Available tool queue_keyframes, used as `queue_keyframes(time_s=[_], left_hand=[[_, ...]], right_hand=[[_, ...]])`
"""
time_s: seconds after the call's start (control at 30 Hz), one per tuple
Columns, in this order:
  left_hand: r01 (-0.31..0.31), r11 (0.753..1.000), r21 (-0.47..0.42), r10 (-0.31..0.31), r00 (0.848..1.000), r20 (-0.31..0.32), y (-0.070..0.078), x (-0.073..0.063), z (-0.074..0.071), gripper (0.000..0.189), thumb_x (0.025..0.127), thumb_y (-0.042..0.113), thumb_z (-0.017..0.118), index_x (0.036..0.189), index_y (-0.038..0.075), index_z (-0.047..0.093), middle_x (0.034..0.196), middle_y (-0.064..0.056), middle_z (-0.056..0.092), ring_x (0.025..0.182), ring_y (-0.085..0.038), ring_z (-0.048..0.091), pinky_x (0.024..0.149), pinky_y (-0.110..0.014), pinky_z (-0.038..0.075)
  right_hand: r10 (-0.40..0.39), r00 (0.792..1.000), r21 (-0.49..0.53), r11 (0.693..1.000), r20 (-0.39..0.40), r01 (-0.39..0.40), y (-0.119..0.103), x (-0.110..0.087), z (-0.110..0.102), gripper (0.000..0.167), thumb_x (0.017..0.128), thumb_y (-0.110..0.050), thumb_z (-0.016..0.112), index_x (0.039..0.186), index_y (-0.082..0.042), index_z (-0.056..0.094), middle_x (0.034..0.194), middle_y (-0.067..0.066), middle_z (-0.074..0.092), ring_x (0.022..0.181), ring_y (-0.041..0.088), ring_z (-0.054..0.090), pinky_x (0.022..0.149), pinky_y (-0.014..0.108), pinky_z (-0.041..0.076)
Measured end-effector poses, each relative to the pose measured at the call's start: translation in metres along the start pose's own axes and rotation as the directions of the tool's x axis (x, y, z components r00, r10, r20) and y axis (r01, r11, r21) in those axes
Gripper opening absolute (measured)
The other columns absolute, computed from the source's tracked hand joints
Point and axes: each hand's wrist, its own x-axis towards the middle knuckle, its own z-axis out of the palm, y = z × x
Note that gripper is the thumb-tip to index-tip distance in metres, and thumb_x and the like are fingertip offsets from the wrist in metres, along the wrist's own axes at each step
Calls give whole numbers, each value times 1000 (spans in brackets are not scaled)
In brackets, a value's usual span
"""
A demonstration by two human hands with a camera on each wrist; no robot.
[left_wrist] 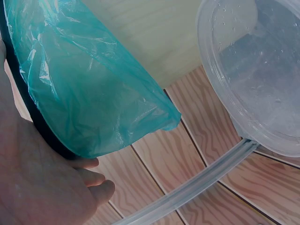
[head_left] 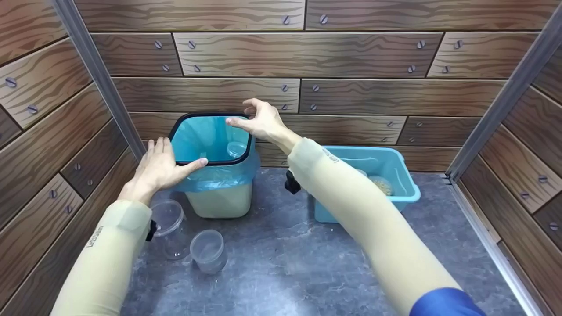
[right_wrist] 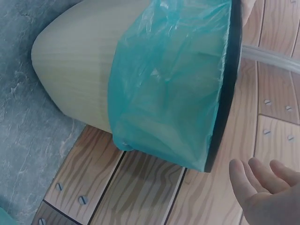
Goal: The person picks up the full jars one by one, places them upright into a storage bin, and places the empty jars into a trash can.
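Sleeves [head_left: 373, 228]; bin [head_left: 219, 204] between left, right fingers [head_left: 167, 146]

Head view looks forward and down from behind the fingers [head_left: 159, 146]; close wrist views, seemingly rolled sideways, share the bin [right_wrist: 91, 65] beside the fingers.

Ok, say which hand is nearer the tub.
Right. The right hand is left of the tub, by the bin's right rim; the left hand is farther left, at the bin's left rim.
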Motion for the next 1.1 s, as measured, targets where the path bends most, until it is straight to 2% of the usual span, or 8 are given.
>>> queue_keyframes(time_s=[0.2, 0.47, 0.7, 0.93, 1.1], left_hand=[[-6, 1000, 2, 6, 1000, -2, 0, 1, -1, 148, 94, 98, 49, 172, -19, 2, 180, -47, 4, 168, -70, -2, 139, -76, 9], [-12, 1000, 3, 12, 1000, 9, 0, 0, 0, 149, 94, 98, 49, 172, -19, 0, 180, -47, 3, 168, -70, -3, 139, -76, 9], [-2, 1000, -1, 2, 1000, 21, -2, -1, -2, 149, 94, 98, 49, 172, -18, -3, 180, -47, -1, 168, -70, -6, 139, -77, 8], [-7, 1000, 5, 7, 1000, 22, -2, -1, -1, 149, 94, 97, 48, 171, -19, -3, 180, -47, -1, 168, -70, -5, 139, -77, 9], [-13, 1000, 9, 13, 1000, 14, -2, -2, -1, 148, 95, 97, 49, 171, -20, -2, 179, -48, 1, 167, -71, -3, 139, -76, 9]], right_hand=[[-51, 998, -4, 999, 32, 51, -1, -13, -3, 64, 102, -48, 83, 153, -13, 67, 148, 10, 75, 137, 26, 72, 114, 42, 61], [-114, 992, -12, 993, 54, 115, 2, -42, -7, 36, 100, -34, 85, 130, -14, 81, 125, 6, 83, 113, 19, 77, 97, 35, 65], [-180, 979, 3, 984, 99, 180, 11, -68, -6, 27, 97, -30, 87, 118, -12, 84, 110, 5, 85, 97, 13, 76, 83, 27, 62], [-221, 956, -71, 969, 195, 238, 26, -97, 4, 33, 95, -27, 88, 121, -7, 84, 112, 7, 87, 102, 19, 80, 95, 34, 65], [-207, 941, -102, 965, 269, 242, 41, -118, 23, 37, 94, -27, 88, 124, -7, 83, 114, 9, 87, 103, 21, 81, 96, 34, 66]])
